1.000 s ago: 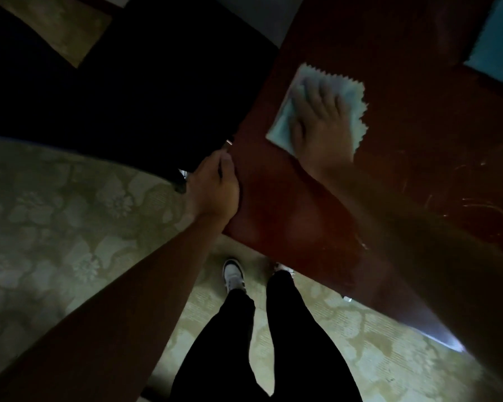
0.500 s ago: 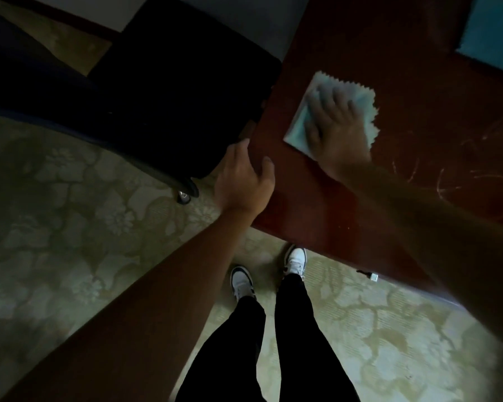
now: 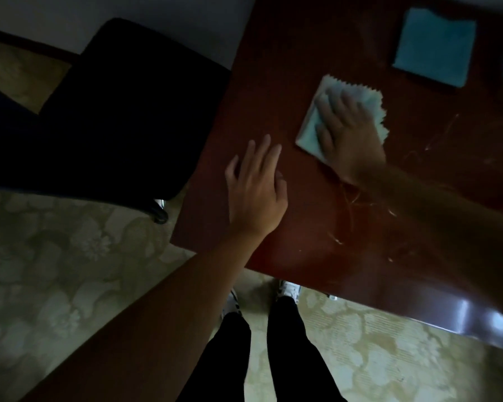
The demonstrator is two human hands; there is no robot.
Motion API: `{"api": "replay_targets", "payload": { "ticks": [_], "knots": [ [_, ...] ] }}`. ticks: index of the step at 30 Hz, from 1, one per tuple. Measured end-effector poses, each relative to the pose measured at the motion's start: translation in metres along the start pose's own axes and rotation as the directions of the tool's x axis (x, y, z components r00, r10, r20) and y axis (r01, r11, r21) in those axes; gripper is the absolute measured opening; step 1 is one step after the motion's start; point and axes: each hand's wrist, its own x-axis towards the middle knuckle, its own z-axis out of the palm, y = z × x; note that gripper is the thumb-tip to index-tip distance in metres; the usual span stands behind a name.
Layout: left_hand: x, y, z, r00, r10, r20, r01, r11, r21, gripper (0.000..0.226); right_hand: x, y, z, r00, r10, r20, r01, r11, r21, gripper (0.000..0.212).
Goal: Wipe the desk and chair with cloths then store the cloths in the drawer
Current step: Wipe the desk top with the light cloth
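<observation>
Right hand point(image 3: 349, 134), fingers flat, presses a pale cloth point(image 3: 325, 123) on the desk point(image 3: 288, 68); left hand point(image 3: 256, 187), fingers relaxed, lies beside it.

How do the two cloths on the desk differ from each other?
The pale cloth lies under the right hand, which presses it flat onto the desk; the blue cloth lies untouched further back. The pale cloth has zigzag edges and looks thin and lighter in colour; the blue cloth has straight edges and a deeper colour. Both lie flat on the dark red desk.
</observation>
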Motion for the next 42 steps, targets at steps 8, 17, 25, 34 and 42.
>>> {"api": "replay_targets", "payload": {
  "ticks": [8, 17, 25, 34, 42],
  "knots": [
    [0.003, 0.011, 0.013, 0.999, -0.032, 0.005, 0.031, 0.992, 0.126, 0.047, -0.037, 0.03, 0.002, 0.952, -0.285, 0.112, 0.286, 0.958, 0.003, 0.055],
    [0.006, 0.012, 0.014, 0.999, -0.041, -0.01, 0.042, 0.986, 0.16, 0.048, -0.112, -0.018, 0.007, 0.9, -0.428, 0.086, 0.42, 0.903, 0.094, 0.053],
    [0.006, 0.014, 0.015, 0.994, -0.093, -0.066, 0.099, 0.99, 0.097, 0.043, 0.029, 0.031, 0.001, 0.997, -0.083, 0.001, 0.083, 0.996, 0.038, 0.058],
    [0.006, 0.012, 0.012, 0.986, -0.143, -0.081, 0.142, 0.99, -0.024, 0.045, -0.115, -0.025, 0.015, 0.828, -0.558, 0.062, 0.55, 0.828, 0.107, 0.051],
    [0.005, 0.011, 0.012, 0.977, -0.167, -0.13, 0.145, 0.976, -0.162, 0.04, -0.123, -0.051, 0.017, 0.951, -0.302, 0.073, 0.298, 0.953, 0.054, 0.057]
  ]
}}
